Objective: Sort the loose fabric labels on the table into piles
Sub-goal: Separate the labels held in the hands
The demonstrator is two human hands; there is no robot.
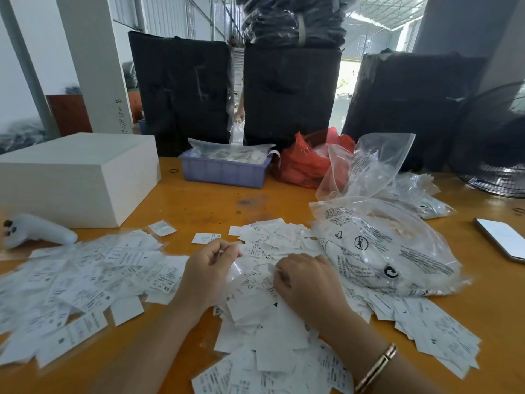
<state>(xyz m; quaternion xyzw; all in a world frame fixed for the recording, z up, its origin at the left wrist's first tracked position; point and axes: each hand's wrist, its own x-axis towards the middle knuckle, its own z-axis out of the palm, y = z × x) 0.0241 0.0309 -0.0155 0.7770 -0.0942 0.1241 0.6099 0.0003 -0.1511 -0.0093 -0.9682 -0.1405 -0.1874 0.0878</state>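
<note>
White printed fabric labels cover the orange table [199,200]. One spread of labels [85,274] lies at the left, and a thicker heap [272,331] sits in the middle under my hands. A single label [206,238] lies apart, just beyond my left hand. My left hand [211,268] hovers over the heap with its fingers curled, pinching a thin clear piece at the fingertips. My right hand [305,280] rests on the heap, its curled fingers gripping labels by their edge. More labels [437,331] trail off to the right.
A clear printed plastic bag [389,254] full of labels lies right of my hands, with more bags behind it. A white box [76,177] and a white tagging gun [39,231] are at the left. A blue tray [224,169], red bag [306,163], phone [502,237] and fan [497,155] stand farther back.
</note>
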